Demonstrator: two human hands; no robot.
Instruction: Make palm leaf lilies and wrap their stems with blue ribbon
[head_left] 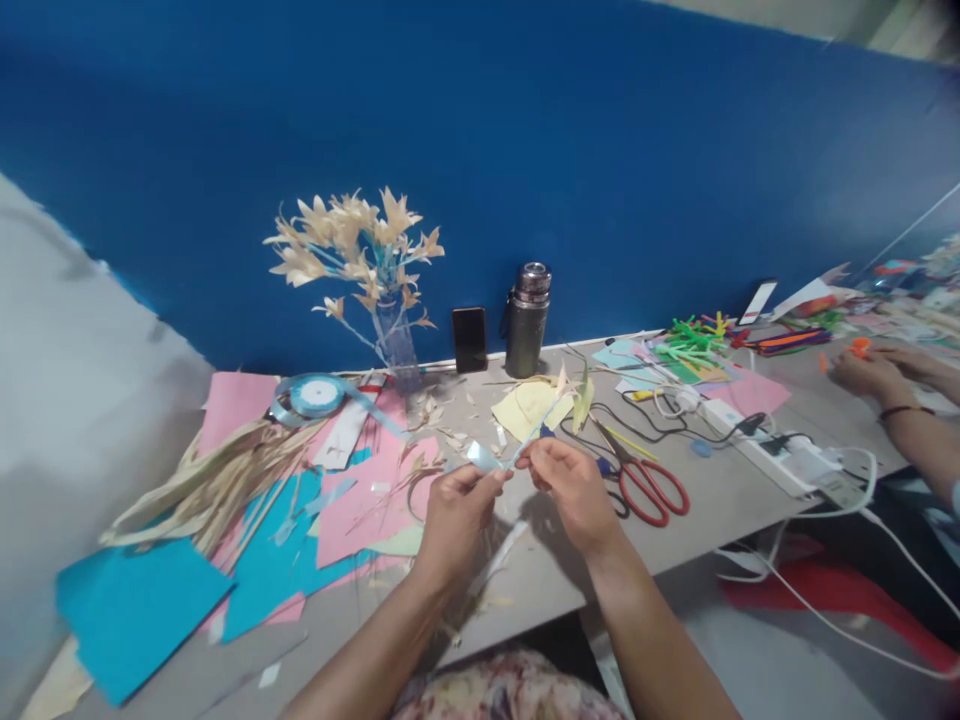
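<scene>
In front of me my left hand (457, 515) is closed, its thumb and fingertips pinching a light blue ribbon (482, 457). Close beside it, my right hand (568, 485) pinches the lower part of a thin flower stem (534, 434) wrapped in pale blue. The stem tilts up to the right, with a pale dried-husk bloom (562, 380) at its top. Where ribbon and stem meet between the fingertips is too small to make out. Left of the hands lies a ribbon roll (316, 396), its loose band trailing toward them. Red-handled scissors (652, 490) rest right of my right hand.
A clear vase (397, 345) holds husk flowers at the wall, near a phone (470, 340) and a thermos (527, 325). Dried husks (217, 480) and coloured paper (150, 610) cover the left. A power strip (757, 445) with cables and another person's hands (870, 372) are right.
</scene>
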